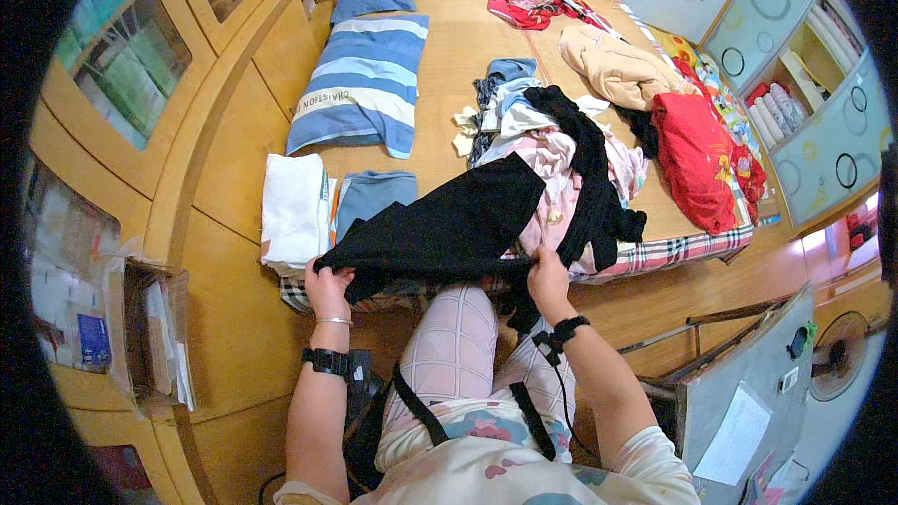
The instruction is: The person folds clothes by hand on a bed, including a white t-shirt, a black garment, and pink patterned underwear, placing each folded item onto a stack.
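A black garment (449, 214) is stretched between my two hands at the near edge of the bed. My left hand (328, 289) grips its left end, beside a stack of folded white cloth (293, 203). At the other end, my right hand (548, 284) pinches the edge of the black fabric. Just beyond lies a loose heap of clothes, with a pink printed garment (554, 154) and another black garment (586, 147) in it. Folded blue-grey cloth (379, 193) lies partly behind the stretched fabric.
Two blue-and-white striped pillows (361, 84) lie along the bed's left side. A red cloth bundle (691, 161) and a beige blanket (617, 66) are on the right. A cardboard box (144, 330) stands at the left cabinets; a grey board (736, 393) is at my right.
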`<state>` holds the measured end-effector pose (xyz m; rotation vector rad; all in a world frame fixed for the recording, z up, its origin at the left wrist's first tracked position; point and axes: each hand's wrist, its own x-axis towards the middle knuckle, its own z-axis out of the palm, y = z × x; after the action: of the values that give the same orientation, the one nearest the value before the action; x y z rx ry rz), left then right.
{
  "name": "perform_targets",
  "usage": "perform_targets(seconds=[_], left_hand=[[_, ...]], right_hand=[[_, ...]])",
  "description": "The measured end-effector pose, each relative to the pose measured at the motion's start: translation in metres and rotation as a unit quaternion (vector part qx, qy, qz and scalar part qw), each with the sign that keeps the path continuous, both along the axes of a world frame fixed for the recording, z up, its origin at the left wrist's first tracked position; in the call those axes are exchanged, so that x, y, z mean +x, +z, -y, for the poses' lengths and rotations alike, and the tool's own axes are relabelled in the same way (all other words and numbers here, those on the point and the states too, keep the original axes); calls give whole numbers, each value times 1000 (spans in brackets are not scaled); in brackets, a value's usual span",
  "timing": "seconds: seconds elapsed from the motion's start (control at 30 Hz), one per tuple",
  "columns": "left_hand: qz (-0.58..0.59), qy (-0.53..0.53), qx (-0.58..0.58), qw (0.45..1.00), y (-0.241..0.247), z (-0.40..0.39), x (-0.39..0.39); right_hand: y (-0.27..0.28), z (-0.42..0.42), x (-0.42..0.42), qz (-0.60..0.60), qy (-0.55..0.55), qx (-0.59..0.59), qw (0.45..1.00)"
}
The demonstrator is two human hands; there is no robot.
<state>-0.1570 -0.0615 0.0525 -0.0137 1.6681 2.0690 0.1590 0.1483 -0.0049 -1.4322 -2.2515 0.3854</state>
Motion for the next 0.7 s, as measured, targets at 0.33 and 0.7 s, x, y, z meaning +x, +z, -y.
perform_targets(seconds=[0.33,0.7], left_hand=[[95,167,-33,981,-47,18,-22],[193,235,-75,950,-105,36,-24]], right_hand=[[60,-129,-83,126,74,212,966],[-23,-184,-181,198,240,65,948]])
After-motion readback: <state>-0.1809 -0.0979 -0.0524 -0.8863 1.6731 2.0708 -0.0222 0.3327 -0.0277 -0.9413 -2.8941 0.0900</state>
